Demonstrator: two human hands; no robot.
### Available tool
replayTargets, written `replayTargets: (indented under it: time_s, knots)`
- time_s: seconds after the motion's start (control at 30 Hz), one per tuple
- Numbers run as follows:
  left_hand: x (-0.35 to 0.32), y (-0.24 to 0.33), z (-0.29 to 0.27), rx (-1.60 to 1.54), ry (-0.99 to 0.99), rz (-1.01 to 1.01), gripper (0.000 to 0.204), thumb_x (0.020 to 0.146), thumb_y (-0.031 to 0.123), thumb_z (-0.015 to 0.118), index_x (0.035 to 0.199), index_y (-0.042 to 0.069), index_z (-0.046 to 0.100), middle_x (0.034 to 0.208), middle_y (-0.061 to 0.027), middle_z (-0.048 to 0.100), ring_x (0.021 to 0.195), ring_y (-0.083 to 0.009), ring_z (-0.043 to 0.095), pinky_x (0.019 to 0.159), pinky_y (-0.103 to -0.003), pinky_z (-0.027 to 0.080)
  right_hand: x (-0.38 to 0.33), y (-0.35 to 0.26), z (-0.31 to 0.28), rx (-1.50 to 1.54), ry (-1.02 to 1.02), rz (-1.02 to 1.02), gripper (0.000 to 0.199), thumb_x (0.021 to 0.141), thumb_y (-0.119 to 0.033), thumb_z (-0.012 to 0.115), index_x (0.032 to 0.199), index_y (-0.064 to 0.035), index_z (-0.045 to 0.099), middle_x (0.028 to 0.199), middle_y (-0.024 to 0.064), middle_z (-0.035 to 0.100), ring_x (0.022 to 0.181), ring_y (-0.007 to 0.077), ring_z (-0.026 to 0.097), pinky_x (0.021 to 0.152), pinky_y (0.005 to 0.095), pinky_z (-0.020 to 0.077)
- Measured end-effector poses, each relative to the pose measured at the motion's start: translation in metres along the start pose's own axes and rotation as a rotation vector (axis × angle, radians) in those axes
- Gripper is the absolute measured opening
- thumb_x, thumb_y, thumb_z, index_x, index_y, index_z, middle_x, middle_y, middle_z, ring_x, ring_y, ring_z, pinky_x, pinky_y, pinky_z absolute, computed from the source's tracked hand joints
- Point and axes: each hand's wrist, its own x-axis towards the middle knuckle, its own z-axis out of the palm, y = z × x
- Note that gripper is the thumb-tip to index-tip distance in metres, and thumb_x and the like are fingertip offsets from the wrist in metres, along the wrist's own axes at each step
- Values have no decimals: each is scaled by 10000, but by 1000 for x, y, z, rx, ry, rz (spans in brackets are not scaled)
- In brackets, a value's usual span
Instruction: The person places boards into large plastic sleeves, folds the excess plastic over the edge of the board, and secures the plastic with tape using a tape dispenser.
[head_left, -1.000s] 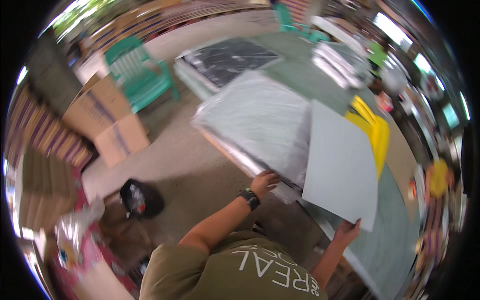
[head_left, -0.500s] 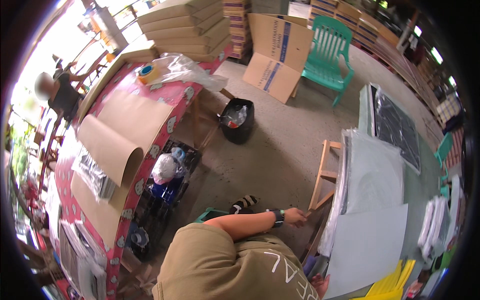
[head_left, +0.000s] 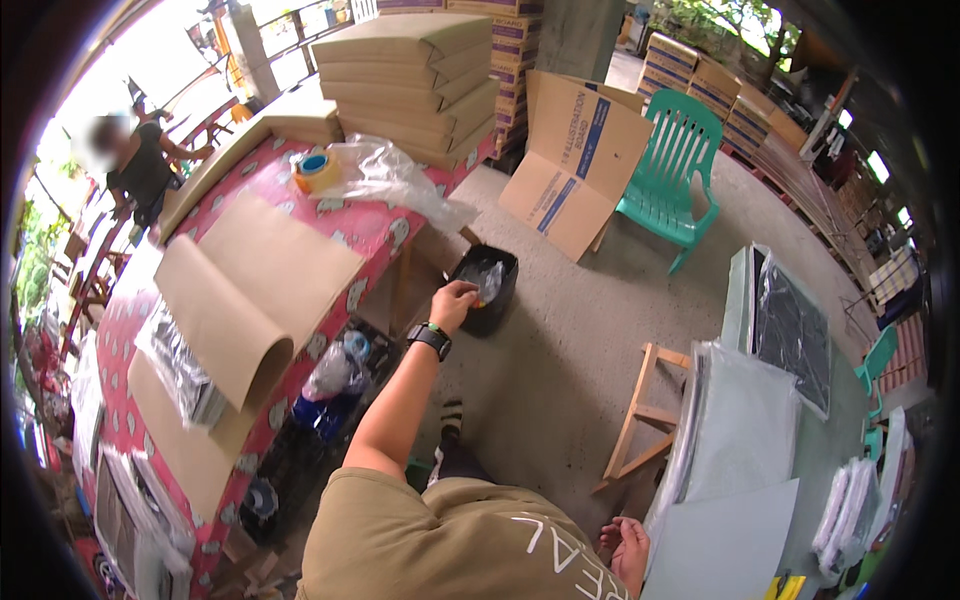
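Note:
My left hand (head_left: 455,307) reaches forward, a dark watch on its wrist, to the near rim of a black waste bin (head_left: 490,321) on the floor. Its fingers are drawn together; whatever they may hold is too small to make out. Clear plastic scraps (head_left: 489,279) lie inside the bin. Low at my right side, my right hand (head_left: 627,546) is loosely curled with fingers a little apart and nothing visible in it. It is beside the edge of the right table, close to a pale grey sheet (head_left: 720,540).
A pink-covered table (head_left: 370,232) on the left bears brown paper (head_left: 275,250), a tape roll (head_left: 318,172) and wrapped brown stacks (head_left: 410,80). Ahead stand an opened carton (head_left: 575,150) and a green chair (head_left: 672,165). A wooden trestle (head_left: 630,425) juts out right. Another person is far left.
My left hand has swung from near the wooden trestle over to the bin, arm now stretched forward. My right hand has come up slightly beside the table. The view has shifted.

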Motion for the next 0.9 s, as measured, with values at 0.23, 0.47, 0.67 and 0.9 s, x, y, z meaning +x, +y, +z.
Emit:
replayTargets:
  time_s: [0.23, 0.47, 0.67, 0.9]
  knots:
    - [140, 29, -59, 617, 178, 411, 351, 652, 87, 579, 1003, 90, 562, 1056, -123, 513, 1009, -307, 446, 860, -367, 374, 122, -53, 161, -360, -134, -153, 179, 820, -163, 546, 817, 14, 572, 716, 100, 602, 647, 124, 571, 582, 232, 453]
    - [231, 10, -104, 1028, 153, 504, 175, 656, 146, 606, 827, 159, 643, 1069, -40, 519, 1107, -224, 366, 906, -427, 290, 203, -105, 315, -844, -471, -442, 174, 787, -157, 580, 915, -40, 590, 773, 100, 610, 680, 131, 569, 619, 265, 445]
    - [188, 26, -145, 701, 241, 578, 84, 684, 129, 601, 759, 118, 637, 936, -29, 574, 980, -239, 466, 836, -365, 348, 302, -132, 412, -766, -599, -563, 204, 778, -149, 583, 915, 2, 577, 819, 105, 611, 692, 156, 567, 645, 260, 449]
    - [158, 29, -154, 557, 357, 482, 135, 661, 37, 606, 788, 74, 627, 919, -65, 584, 952, -257, 481, 827, -368, 379, 401, -135, 545, -898, -685, -1334, 247, 750, -139, 608, 950, 4, 579, 914, 118, 600, 745, 173, 575, 672, 282, 449]
